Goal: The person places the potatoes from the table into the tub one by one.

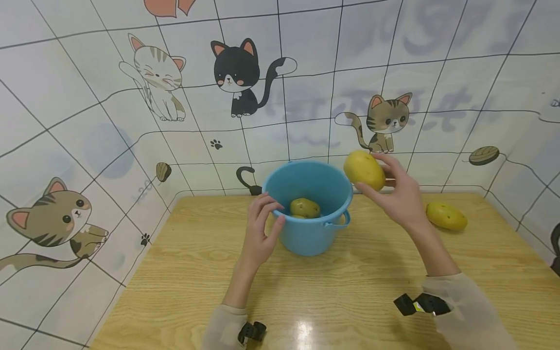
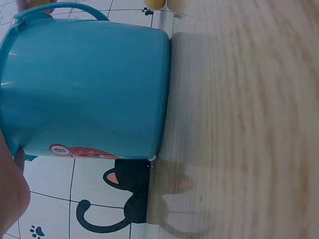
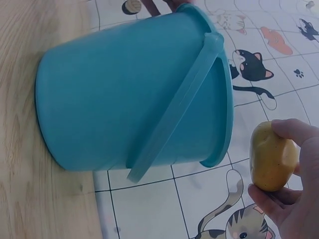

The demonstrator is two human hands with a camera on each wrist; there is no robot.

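Note:
A blue plastic bucket (image 1: 315,228) stands on the wooden table (image 1: 183,272) near the wall, with a potato (image 1: 305,207) inside it. My left hand (image 1: 261,228) grips the bucket's left rim. My right hand (image 1: 395,194) holds a yellow potato (image 1: 364,170) in its fingers just above the bucket's right rim. Another yellow potato (image 1: 446,216) lies on the table to the right. The left wrist view shows the bucket's side (image 2: 84,89). In the right wrist view the bucket (image 3: 129,99) with its handle sits beside the held potato (image 3: 271,157).
Tiled walls (image 1: 306,87) with cartoon cats close the table at the back and on both sides. Bare wood (image 1: 332,287) lies in front of the bucket.

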